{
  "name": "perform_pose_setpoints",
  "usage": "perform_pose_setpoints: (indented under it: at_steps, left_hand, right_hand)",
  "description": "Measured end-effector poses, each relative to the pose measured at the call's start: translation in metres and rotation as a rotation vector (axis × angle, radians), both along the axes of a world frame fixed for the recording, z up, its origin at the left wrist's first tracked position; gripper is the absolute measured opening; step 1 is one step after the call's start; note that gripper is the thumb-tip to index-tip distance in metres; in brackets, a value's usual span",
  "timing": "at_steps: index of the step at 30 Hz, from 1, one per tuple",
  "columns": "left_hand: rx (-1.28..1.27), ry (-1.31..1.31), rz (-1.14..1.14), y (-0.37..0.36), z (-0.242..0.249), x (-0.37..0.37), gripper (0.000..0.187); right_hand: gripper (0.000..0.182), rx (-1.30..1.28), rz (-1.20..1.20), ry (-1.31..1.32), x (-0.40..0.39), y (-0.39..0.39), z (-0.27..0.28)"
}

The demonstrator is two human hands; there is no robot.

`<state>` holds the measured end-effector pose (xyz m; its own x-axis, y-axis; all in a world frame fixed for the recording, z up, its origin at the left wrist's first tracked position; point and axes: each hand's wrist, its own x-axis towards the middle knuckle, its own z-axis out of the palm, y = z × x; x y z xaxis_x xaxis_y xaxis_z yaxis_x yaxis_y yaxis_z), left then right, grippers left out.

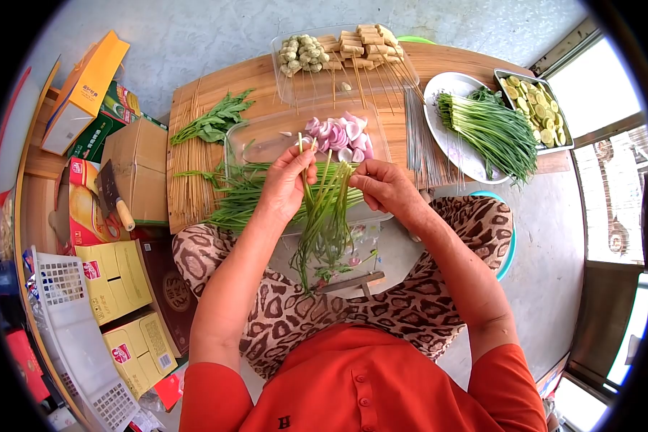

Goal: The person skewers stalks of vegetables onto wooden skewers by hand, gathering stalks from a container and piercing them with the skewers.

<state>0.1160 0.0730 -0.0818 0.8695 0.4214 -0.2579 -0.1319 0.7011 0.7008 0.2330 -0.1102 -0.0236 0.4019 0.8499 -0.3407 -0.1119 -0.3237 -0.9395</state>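
Observation:
My left hand (288,176) is closed around the pale upper ends of some chives (320,216), whose green leaves hang down over my lap. On the right, my right hand (385,187) pinches the white ends of the same bunch. More loose chives (241,198) lie on the table's near edge, left of my hands. Just beyond my fingers, cut pink onion pieces (338,133) sit in a clear plastic tray (255,140). My fingers partly hide the stalk ends.
Bamboo skewers (187,173) and leafy greens (219,119) lie at left. Metal skewers (428,137) lie right of the tray. Behind stands a tray of skewered rolls (367,47). A plate (439,86) of chives and sliced rounds (536,108) are right. A cleaver (111,191) leans against boxes.

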Motion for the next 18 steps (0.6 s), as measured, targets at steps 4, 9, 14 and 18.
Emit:
perform_pose_setpoints:
  at_steps: [4,9,14,18]
  left_hand:
    - [0.02,-0.02,-0.008,0.0002,-0.002,-0.0001,0.015]
    - [0.047,-0.019,-0.005,-0.0008,-0.0008,0.0001,0.015]
    - [0.115,-0.004,0.014,-0.0013,-0.0017,0.0,0.015]
    - [0.152,0.01,0.04,-0.0048,0.0007,0.001,0.014]
  right_hand:
    - [0.018,-0.002,-0.003,-0.001,-0.0004,-0.0003,0.0005]
    - [0.018,0.017,-0.033,0.021,0.0,0.0002,0.0021]
    - [0.017,0.027,-0.03,0.019,0.0003,0.0005,0.0015]
    - [0.017,0.026,-0.034,0.015,0.0001,0.0011,0.0012]
